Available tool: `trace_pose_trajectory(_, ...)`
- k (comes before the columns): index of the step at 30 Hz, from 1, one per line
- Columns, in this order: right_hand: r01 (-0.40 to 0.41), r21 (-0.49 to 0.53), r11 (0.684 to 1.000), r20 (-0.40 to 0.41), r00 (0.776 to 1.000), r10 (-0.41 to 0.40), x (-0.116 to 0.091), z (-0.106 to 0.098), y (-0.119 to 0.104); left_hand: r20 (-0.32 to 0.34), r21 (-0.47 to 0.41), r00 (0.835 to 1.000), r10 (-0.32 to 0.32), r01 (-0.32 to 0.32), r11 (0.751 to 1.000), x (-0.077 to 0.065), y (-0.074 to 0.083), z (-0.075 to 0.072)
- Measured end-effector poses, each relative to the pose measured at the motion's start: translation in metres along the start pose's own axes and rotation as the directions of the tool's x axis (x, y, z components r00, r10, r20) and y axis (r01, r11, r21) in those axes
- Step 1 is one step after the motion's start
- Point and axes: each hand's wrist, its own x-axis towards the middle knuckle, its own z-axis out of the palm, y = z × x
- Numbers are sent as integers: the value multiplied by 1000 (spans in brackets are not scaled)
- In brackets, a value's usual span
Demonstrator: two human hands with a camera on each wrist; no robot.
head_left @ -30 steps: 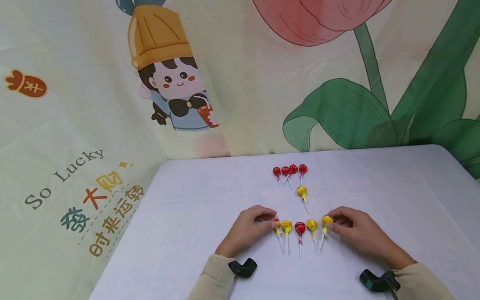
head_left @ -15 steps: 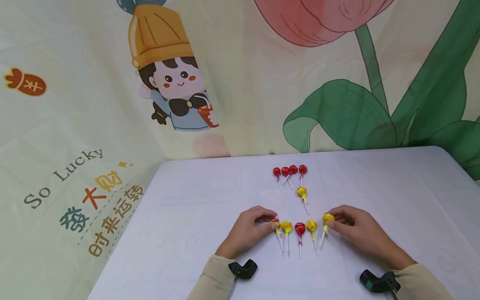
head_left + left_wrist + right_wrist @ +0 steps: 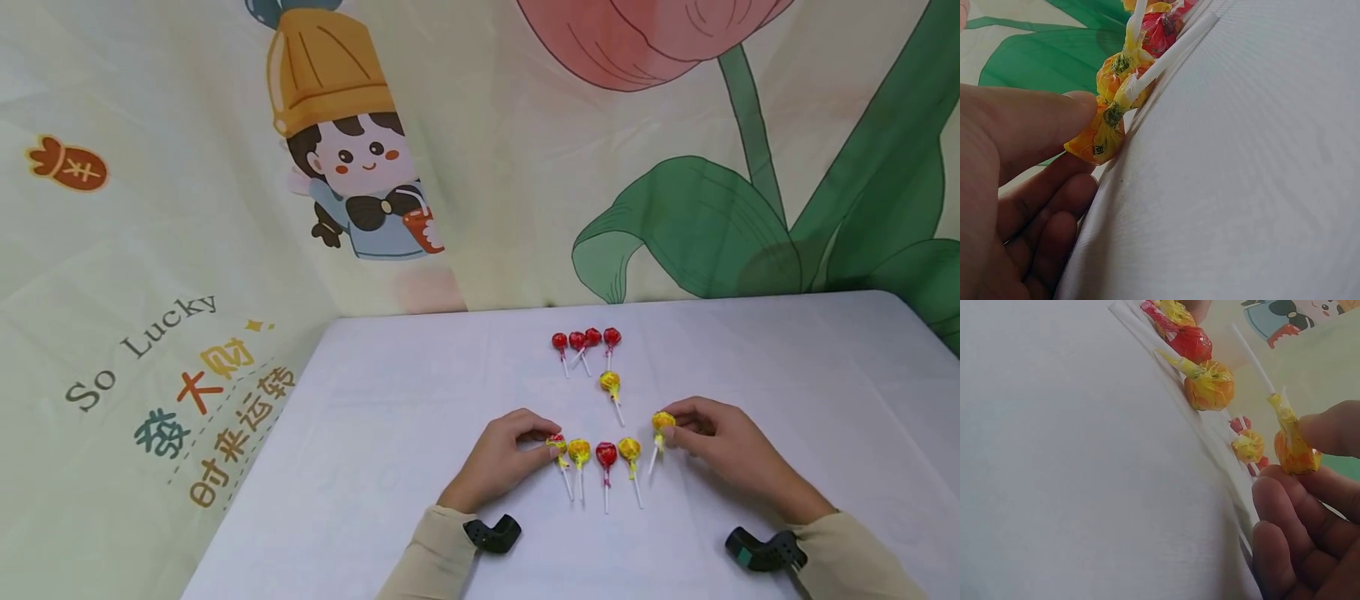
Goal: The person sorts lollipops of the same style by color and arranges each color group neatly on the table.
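Near the front edge of the white table (image 3: 375, 433), seen from the head camera, I have a short row of lollipops with a hand at each end. My left hand (image 3: 501, 457) pinches the head of the leftmost lollipop (image 3: 557, 443), which lies on the table. My right hand (image 3: 723, 446) pinches the yellow lollipop (image 3: 662, 421) at the right end, set a little further back than the three between (image 3: 604, 454). Toward the back edge a single yellow lollipop (image 3: 610, 382) lies just in front of four red lollipops (image 3: 587, 339).

From the left wrist, thumb and fingertips (image 3: 1079, 103) close on the orange-yellow wrapper (image 3: 1099, 139), stick pointing away along the cloth.

From the right wrist, the yellow lollipop (image 3: 1294, 447) sits between thumb and forefinger, stick tilted up — I judge it lifted clear of the table, though its contact is hard to read.

My judgement: I'm part-way through lining up the row, adjusting its two ends. The next move calls for setting the right-hand sweet down level with its neighbours — gently, so the sticks beside it aren't nudged.
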Motion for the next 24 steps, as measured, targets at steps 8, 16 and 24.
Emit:
trace_pose_trajectory(8,13,29,1000,26,1000,-14,8,-4,-1,3,8,1000,-10,10,1000,0,0,1)
trace_pose_trajectory(16,-1,54,999,39,999,-1,17,-9,0,3,16,1000,-7,7,1000,0,-1,3)
trace_pose_trajectory(24,-8,53,999,29,1000,7,29,-11,-1,-3,20,1000,1,-1,1000,0,-3,2)
